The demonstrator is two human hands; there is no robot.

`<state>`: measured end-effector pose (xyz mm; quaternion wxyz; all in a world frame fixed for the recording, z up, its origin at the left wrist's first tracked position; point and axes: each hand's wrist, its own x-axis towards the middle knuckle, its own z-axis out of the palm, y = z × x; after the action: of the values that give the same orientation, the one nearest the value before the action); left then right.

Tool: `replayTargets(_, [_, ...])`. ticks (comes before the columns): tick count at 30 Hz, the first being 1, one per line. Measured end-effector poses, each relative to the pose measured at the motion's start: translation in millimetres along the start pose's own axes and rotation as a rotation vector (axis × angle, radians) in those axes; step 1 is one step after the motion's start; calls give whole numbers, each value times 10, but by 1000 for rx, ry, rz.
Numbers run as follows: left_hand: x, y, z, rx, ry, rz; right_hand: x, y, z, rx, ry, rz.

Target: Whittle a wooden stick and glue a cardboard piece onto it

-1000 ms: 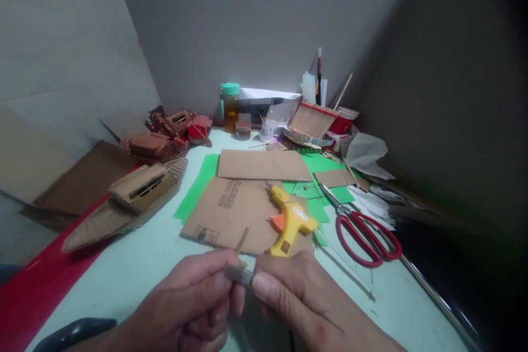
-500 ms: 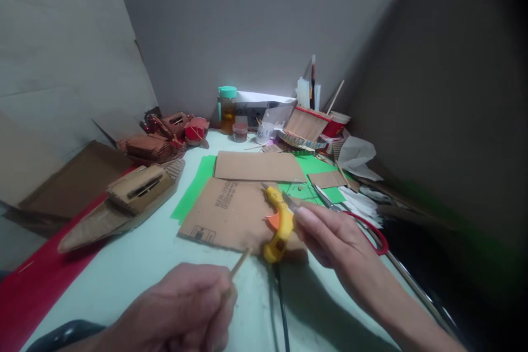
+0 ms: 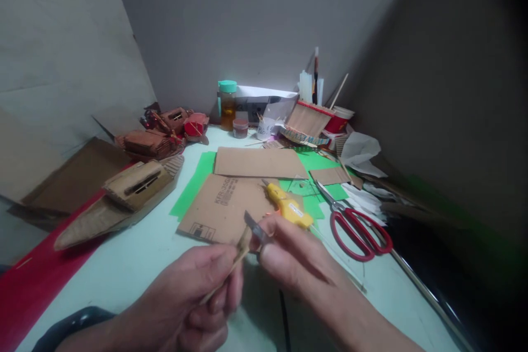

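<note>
The left hand is curled closed around a thin wooden stick, pinching it between thumb and forefinger so that its tip pokes up toward 1 o'clock. The right hand is closed on a small grey-bladed craft knife, whose blade points to 11 o'clock and sits just beside, perhaps touching, the top of the stick. Both hands hover low over the pale green counter, at 6 o'clock from the printed brown cardboard sheet.

The main risk, as I judge it, is the blade: it is angled toward the left thumb and fingers, and the stick is slender and held in the air with no backing. A slip off the round wood could carry the edge into the left fingertips. Too much pressure could also snap or split the stick.

The yellow hot glue gun lies at 12 o'clock, just beyond the right hand's knuckles; its nozzle may be hot, and a backward jerk could brush it. Its black cord runs under the wrists and could snag. The red-handled scissors lie at 2 o'clock, well apart.
</note>
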<state>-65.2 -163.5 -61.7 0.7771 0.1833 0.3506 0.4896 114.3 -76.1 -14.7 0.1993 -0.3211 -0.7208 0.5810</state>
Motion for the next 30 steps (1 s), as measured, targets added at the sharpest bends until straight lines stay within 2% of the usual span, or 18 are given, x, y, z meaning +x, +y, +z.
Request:
replayTargets(5, [48,-52,32,47,-48,-40,45,24,45,-85,-75,-4])
replayTargets(11, [-4,27,60,160,67,-8,96,91,-29,57,13,-74])
replayTargets(17, [-32,74,57,245,45,-6,112,115,-28,21,40,-75])
replayTargets(22, [-13,127,119,323,196,38,52,94,-44,-14,118,-75])
replayTargets(26, [-25,150,129,393,306,130,4,91,-42,-188,-1,-55])
replayTargets(30, [-44,140,120,392,341,156,20,125,7,-309,-141,18])
